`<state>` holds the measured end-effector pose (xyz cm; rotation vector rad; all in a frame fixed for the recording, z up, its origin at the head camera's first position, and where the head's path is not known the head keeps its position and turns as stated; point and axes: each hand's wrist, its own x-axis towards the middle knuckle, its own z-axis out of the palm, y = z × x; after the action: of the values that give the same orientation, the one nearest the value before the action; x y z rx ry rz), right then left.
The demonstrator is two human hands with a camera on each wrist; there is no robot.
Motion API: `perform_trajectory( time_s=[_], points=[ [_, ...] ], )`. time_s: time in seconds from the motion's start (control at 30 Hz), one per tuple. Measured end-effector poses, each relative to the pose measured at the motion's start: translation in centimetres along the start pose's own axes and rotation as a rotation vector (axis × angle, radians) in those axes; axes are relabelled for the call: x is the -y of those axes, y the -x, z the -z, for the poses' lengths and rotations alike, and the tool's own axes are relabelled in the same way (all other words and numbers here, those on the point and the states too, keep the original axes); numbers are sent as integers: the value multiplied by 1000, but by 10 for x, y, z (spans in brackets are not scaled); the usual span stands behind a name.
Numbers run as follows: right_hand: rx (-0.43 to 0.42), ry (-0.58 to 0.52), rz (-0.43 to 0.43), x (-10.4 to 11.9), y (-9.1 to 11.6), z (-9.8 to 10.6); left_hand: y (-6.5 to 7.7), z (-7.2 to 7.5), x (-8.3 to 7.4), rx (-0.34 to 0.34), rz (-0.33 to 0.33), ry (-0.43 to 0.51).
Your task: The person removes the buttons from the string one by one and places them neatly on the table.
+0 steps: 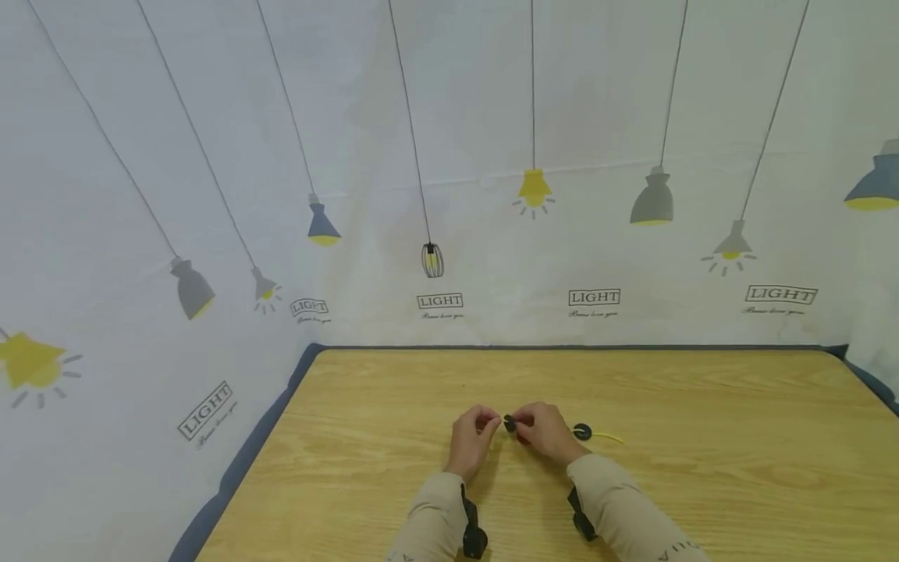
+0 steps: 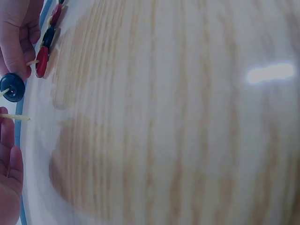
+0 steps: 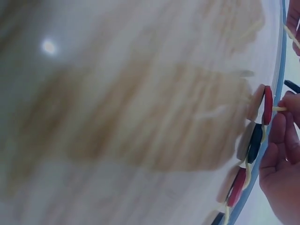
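Observation:
My left hand [image 1: 472, 441] pinches a yellow string [image 2: 18, 117] between thumb and index finger, and a short tail sticks out past the fingers. Just to its right, my right hand [image 1: 546, 429] pinches a round black button [image 2: 12, 87] by its edge. String comes out of a hole in that button toward the left hand. Beyond the right fingers, more buttons hang along the same string: a red button [image 3: 268, 105], a dark one [image 3: 254, 143], then another red button [image 3: 236, 187]. In the head view the right hand hides most of this row.
A black button [image 1: 582, 432] shows right of the right hand, with a yellow string end [image 1: 609, 438] trailing from it on the wooden table [image 1: 702, 484]. A white wall covering [image 1: 477, 211] printed with lamps rises behind the table. Both wrists carry black camera mounts [image 1: 474, 538].

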<state>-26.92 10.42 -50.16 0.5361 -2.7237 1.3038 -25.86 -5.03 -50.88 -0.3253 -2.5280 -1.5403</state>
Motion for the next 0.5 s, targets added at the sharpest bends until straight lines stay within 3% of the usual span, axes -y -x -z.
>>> perform_trajectory(
  time_s=[0.3,0.5],
  points=[
    [-53,12,15,-4,0,0,1,-1,2,18,13,13],
    [-21,-45,15,-5,2,4,4,-2,2,26,5,18]
  ],
)
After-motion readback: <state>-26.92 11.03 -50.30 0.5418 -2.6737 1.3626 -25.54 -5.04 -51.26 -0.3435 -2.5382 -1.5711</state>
